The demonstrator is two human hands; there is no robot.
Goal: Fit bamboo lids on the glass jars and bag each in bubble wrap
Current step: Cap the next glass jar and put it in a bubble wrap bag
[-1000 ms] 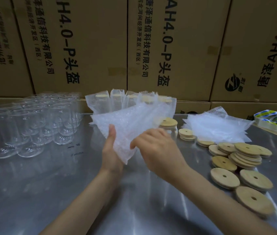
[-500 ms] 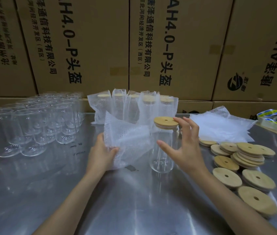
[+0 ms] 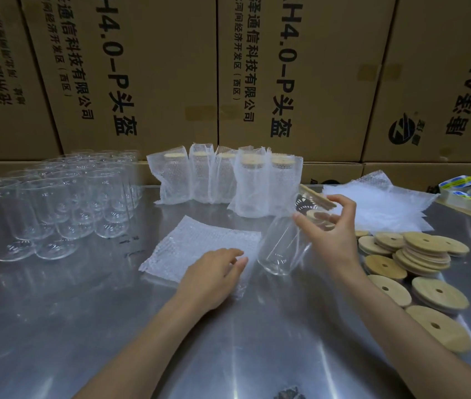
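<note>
Completed stock: a row of bagged jars (image 3: 222, 180), each lidded and sleeved in bubble wrap, stands at the rear of the steel surface (image 3: 84, 326); at least five are visible.

Work in hand: the lidded jar (image 3: 281, 243) is tilted, base toward the person, bamboo lid (image 3: 316, 196) seated on its mouth. The right hand (image 3: 330, 231) grips the jar near its neck, fingers curled round the glass. The left hand (image 3: 214, 272) lies flat with fingers straight, pressing on the bubble-wrap bag (image 3: 199, 249) spread on the surface just beside the jar. The jar is not yet inside the bag.

Remaining: a large cluster of unlidded glass jars (image 3: 55, 208) at left, loose bamboo lids (image 3: 418, 263) at right, and a pile of spare bubble-wrap bags (image 3: 378, 203) behind them. By estimate, most of the task is outstanding.
</note>
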